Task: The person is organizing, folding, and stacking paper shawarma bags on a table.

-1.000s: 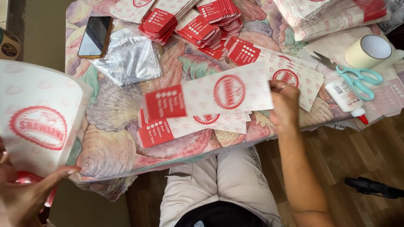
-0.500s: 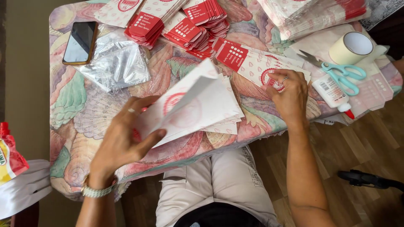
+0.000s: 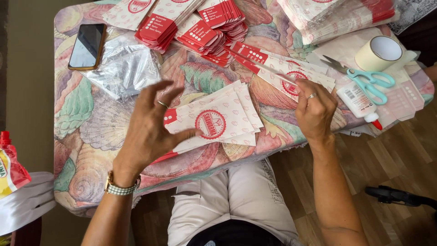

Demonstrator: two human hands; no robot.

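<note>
We see the small fanned pile of white paper sleeves [image 3: 218, 120] with a red round seal lying on the counter [image 3: 91, 123] near its front edge, between our two hands. Our left hand [image 3: 150, 130] hovers just at the pile's left end, fingers spread wide and loose, thumb stretched toward the red seal; it grips nothing, and we cannot tell whether the thumb tip touches the top sleeve. Our right hand [image 3: 314, 109] sits to the right of the pile, curled, its fingertips pinching the near corner of another sleeve in the row of flat sleeves [image 3: 282, 73] that runs toward the far side.

The counter's front edge runs just below the pile, with our lap under it. To the left of the left hand lies an open stretch of patterned cloth, bounded farther back by a crumpled clear bag [image 3: 123, 68] and a phone [image 3: 87, 45]. To the right, a glue bottle [image 3: 359, 102], teal scissors [image 3: 368, 82] and a tape roll [image 3: 378, 52] crowd the room
</note>
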